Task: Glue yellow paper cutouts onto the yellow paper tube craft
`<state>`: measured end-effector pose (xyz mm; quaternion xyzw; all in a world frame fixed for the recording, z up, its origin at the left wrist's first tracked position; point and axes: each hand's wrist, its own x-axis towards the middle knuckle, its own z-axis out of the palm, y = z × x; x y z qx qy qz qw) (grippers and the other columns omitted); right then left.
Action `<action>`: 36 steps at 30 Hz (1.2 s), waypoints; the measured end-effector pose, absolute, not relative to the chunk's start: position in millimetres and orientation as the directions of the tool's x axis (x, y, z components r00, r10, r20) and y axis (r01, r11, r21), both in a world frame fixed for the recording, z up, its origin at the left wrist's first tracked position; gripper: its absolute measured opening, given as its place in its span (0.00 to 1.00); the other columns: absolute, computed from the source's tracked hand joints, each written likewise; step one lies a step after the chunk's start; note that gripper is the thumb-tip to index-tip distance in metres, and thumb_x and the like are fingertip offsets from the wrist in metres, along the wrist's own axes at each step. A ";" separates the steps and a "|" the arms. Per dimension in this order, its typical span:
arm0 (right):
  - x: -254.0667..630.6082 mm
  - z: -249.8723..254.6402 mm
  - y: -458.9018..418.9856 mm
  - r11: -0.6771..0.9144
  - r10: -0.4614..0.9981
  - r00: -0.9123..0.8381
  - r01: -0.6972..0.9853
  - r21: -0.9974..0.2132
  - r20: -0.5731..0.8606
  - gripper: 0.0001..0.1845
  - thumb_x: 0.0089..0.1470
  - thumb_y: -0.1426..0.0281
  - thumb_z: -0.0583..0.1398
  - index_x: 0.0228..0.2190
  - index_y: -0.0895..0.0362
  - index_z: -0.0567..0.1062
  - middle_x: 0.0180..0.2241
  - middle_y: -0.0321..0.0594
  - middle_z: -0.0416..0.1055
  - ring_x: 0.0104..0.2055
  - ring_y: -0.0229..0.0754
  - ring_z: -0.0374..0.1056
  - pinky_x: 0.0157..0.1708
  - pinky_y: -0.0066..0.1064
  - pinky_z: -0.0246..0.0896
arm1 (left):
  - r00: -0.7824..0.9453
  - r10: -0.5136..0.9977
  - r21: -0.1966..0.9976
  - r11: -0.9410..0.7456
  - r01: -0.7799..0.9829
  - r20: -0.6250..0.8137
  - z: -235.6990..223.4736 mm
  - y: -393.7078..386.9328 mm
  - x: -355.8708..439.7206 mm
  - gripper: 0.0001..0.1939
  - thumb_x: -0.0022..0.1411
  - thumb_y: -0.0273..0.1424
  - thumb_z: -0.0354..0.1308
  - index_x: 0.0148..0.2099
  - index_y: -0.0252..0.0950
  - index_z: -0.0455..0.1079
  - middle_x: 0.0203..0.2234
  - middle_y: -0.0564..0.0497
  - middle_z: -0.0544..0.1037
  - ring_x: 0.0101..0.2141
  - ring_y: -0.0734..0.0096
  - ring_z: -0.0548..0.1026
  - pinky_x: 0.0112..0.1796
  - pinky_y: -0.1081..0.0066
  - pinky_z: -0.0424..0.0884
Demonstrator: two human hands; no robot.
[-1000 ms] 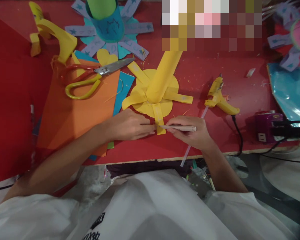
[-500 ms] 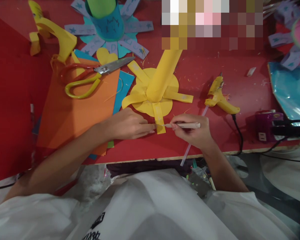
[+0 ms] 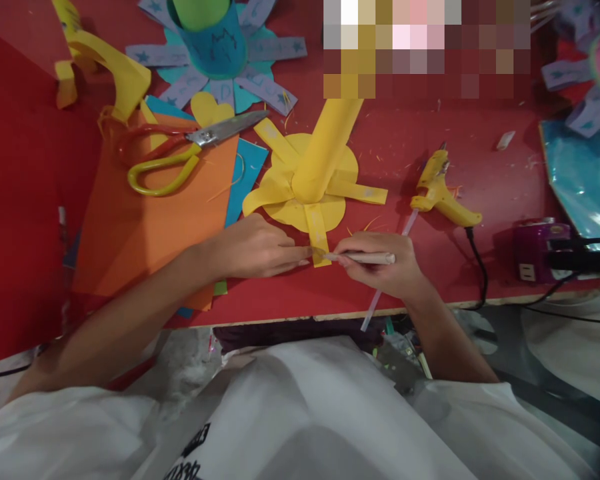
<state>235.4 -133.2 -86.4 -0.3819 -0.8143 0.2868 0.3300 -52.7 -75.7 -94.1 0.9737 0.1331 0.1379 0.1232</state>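
My right hand [image 3: 377, 263] pinches a light-coloured pen [image 3: 365, 257], its tip at the lower end of a yellow strip [image 3: 317, 223]. My left hand [image 3: 260, 247] lies on the table with its fingers stretched out, and the fingertips touch the left edge of that strip. The strip belongs to a yellow craft piece: a round scalloped base [image 3: 305, 150] with several strips spread outward and a yellow tube [image 3: 330, 143] rising from its middle. Whatever is written on the strip is too small to read.
Scissors [image 3: 165, 170] lie on orange sheets [image 3: 145, 233] at left. A yellow glue gun [image 3: 443, 183] with its cord lies at right, near a purple box [image 3: 540, 250]. A blue tube craft [image 3: 210, 47] stands at the back. The red table's front edge [image 3: 280, 323] is close to my body.
My right hand and the pen have shifted slightly left and down, bringing the tip onto the strip. My left hand stays nearly in place.
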 end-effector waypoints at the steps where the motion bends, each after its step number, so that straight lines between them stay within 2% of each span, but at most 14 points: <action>1: 235.3 -86.6 -133.0 0.540 0.816 -0.483 0.440 -0.718 0.318 0.06 0.69 0.70 0.64 0.36 0.54 0.80 0.28 0.35 0.80 0.26 0.36 0.73 0.29 0.28 0.65 | 0.924 0.294 0.285 -0.933 0.221 0.243 -94.0 -75.5 -52.6 0.14 0.82 0.37 0.53 0.55 0.43 0.80 0.24 0.53 0.78 0.25 0.75 0.75 0.25 0.68 0.52; 10: 234.2 -88.6 -132.6 0.534 0.832 -0.440 0.473 -0.700 0.337 0.05 0.69 0.72 0.64 0.38 0.53 0.80 0.32 0.36 0.83 0.31 0.37 0.77 0.31 0.27 0.67 | 0.907 0.288 0.273 -0.940 0.206 0.307 -95.1 -75.7 -52.4 0.13 0.82 0.36 0.53 0.54 0.43 0.80 0.23 0.54 0.77 0.23 0.74 0.73 0.26 0.69 0.54; 13: 234.4 -88.6 -133.5 0.535 0.832 -0.439 0.471 -0.702 0.340 0.06 0.69 0.71 0.64 0.36 0.53 0.79 0.30 0.35 0.82 0.28 0.36 0.75 0.29 0.27 0.66 | 0.921 0.277 0.242 -0.947 0.212 0.276 -94.7 -76.0 -52.3 0.14 0.82 0.35 0.52 0.53 0.42 0.80 0.23 0.54 0.77 0.23 0.73 0.74 0.25 0.67 0.52; 19: 236.2 -88.0 -135.6 0.516 0.838 -0.446 0.458 -0.724 0.315 0.08 0.68 0.71 0.62 0.33 0.53 0.77 0.26 0.34 0.78 0.25 0.35 0.70 0.27 0.29 0.63 | 0.935 0.304 0.280 -0.928 0.247 0.181 -93.5 -76.2 -51.7 0.17 0.83 0.39 0.51 0.54 0.43 0.81 0.23 0.52 0.77 0.24 0.72 0.74 0.26 0.67 0.53; 23: 237.2 -87.4 -135.0 0.510 0.835 -0.466 0.457 -0.728 0.292 0.08 0.69 0.69 0.63 0.34 0.52 0.79 0.27 0.34 0.79 0.26 0.36 0.71 0.28 0.29 0.63 | 0.921 0.310 0.298 -0.925 0.236 0.234 -94.5 -76.1 -51.9 0.15 0.82 0.38 0.52 0.54 0.43 0.81 0.22 0.54 0.77 0.23 0.74 0.72 0.27 0.69 0.55; 29: 237.5 -88.2 -132.7 0.504 0.826 -0.500 0.451 -0.736 0.260 0.07 0.71 0.67 0.64 0.39 0.52 0.82 0.32 0.37 0.83 0.30 0.38 0.76 0.33 0.30 0.67 | 0.931 0.290 0.261 -0.938 0.229 0.222 -94.2 -76.0 -51.8 0.15 0.82 0.36 0.52 0.53 0.43 0.81 0.23 0.54 0.77 0.23 0.73 0.73 0.26 0.68 0.53; 32: 236.9 -88.7 -132.3 0.515 0.821 -0.503 0.445 -0.732 0.272 0.07 0.72 0.67 0.63 0.40 0.52 0.82 0.35 0.38 0.85 0.33 0.39 0.79 0.34 0.30 0.69 | 0.924 0.299 0.289 -0.930 0.227 0.238 -93.8 -76.4 -51.3 0.15 0.82 0.37 0.52 0.53 0.42 0.82 0.22 0.53 0.77 0.22 0.73 0.71 0.27 0.68 0.53; 36: 236.3 -89.3 -133.1 0.493 0.838 -0.478 0.459 -0.739 0.263 0.07 0.71 0.66 0.64 0.39 0.52 0.82 0.33 0.37 0.84 0.31 0.39 0.78 0.33 0.30 0.69 | 0.921 0.301 0.289 -0.930 0.226 0.248 -93.8 -76.8 -50.8 0.15 0.82 0.37 0.53 0.51 0.42 0.82 0.22 0.53 0.77 0.22 0.73 0.70 0.26 0.67 0.50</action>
